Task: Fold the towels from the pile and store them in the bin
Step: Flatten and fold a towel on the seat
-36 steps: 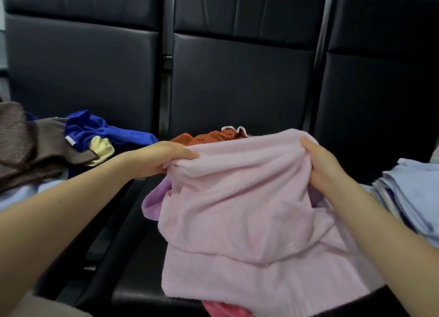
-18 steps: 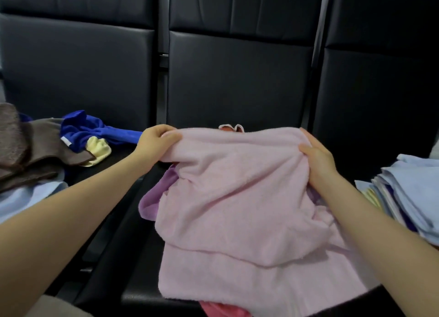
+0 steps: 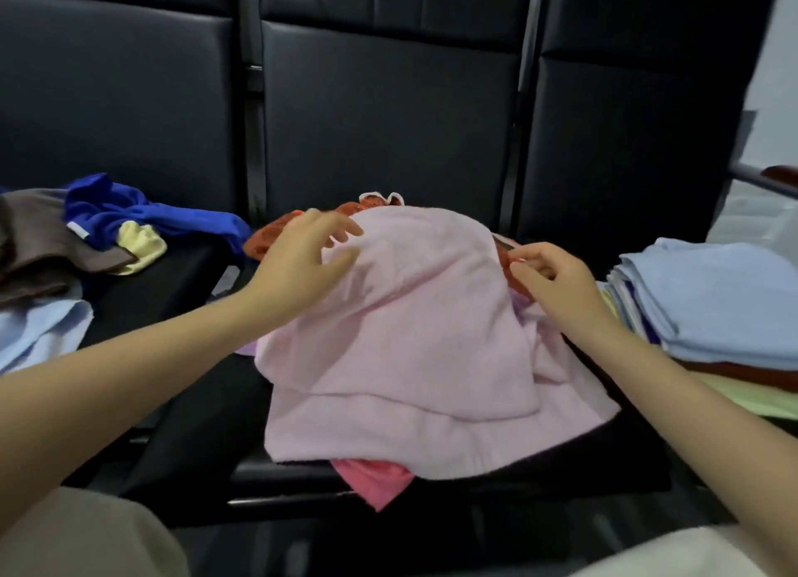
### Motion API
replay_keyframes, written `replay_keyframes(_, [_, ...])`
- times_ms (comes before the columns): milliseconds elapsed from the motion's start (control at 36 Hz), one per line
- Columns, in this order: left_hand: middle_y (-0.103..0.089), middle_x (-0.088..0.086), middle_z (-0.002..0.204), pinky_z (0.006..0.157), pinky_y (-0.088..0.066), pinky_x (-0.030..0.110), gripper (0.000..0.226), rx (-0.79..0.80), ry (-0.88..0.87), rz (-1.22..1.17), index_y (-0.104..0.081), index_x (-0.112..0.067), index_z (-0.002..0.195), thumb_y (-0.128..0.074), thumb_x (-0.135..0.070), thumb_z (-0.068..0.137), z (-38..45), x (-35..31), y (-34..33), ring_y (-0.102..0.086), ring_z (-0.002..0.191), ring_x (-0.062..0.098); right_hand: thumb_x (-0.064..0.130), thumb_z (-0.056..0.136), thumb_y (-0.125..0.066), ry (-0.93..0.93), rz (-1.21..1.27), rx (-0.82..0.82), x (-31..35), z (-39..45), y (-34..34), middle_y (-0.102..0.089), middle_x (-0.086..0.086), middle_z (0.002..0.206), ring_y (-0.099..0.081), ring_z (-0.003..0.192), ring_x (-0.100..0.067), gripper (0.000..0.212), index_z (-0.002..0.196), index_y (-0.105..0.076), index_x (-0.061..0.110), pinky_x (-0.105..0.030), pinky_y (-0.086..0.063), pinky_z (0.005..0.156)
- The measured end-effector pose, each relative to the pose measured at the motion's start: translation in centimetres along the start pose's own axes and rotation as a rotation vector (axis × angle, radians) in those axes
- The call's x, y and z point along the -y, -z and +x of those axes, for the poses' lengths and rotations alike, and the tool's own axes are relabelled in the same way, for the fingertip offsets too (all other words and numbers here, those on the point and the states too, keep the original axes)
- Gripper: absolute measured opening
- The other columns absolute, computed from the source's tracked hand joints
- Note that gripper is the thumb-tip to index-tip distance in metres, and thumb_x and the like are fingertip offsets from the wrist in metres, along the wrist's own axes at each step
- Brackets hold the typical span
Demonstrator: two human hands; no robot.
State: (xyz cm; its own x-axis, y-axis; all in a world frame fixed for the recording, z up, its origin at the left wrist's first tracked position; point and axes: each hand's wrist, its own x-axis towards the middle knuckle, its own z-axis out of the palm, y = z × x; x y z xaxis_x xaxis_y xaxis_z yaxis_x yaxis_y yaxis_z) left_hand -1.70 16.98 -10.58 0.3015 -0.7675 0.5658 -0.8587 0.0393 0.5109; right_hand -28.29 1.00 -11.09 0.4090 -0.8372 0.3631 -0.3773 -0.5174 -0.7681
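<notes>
A light pink towel (image 3: 414, 339) lies draped over a heap on the middle black seat. An orange towel (image 3: 371, 207) peeks out behind it and a bright pink one (image 3: 375, 479) below its front edge. My left hand (image 3: 302, 265) hovers over the pink towel's upper left part with fingers spread and relaxed. My right hand (image 3: 548, 280) sits at the towel's right edge with fingers loosely curled; whether it pinches cloth is unclear. No bin is in view.
Unfolded towels lie on the left seat: brown (image 3: 39, 239), blue (image 3: 138, 213), yellow (image 3: 142, 246), pale blue (image 3: 39, 334). A stack of folded towels (image 3: 712, 300) sits on the right seat. Black seat backs (image 3: 388, 114) rise behind. An armrest (image 3: 764, 179) juts at far right.
Both hands held the pink towel's top corners raised; now the towel has dropped onto the heap. My left hand has let go and opened, and my right hand has moved to the right edge.
</notes>
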Motion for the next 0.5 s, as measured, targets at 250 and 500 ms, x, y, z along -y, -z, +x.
replay_keyframes(250, [-0.058,-0.013,0.076,0.065,-0.042,0.019,0.041,0.517,-0.308,0.029,-0.065,-0.028,0.082,-0.044,-0.063,0.081,-7.6,-7.3,-0.9,-0.054,0.075,0.004,0.045,0.077,-0.074,0.265,-0.267,0.642,1.7,-9.1,0.3,-0.06,0.015,0.068,-0.052,0.064,-0.004,0.021,0.075,-0.064,0.027,-0.017,-0.042,0.063])
replay_keyframes(500, [-0.059,-0.01,0.084,0.066,-0.047,0.03,0.035,0.575,-0.373,0.084,-0.063,-0.026,0.096,-0.039,-0.049,0.085,-10.8,-7.0,-2.4,-0.053,0.078,0.007,0.042,0.093,-0.048,0.611,-0.435,0.634,0.0,-11.6,-0.3,-0.048,0.019,0.087,-0.045,0.085,0.0,0.02,0.098,-0.061,0.029,-0.018,-0.039,0.07])
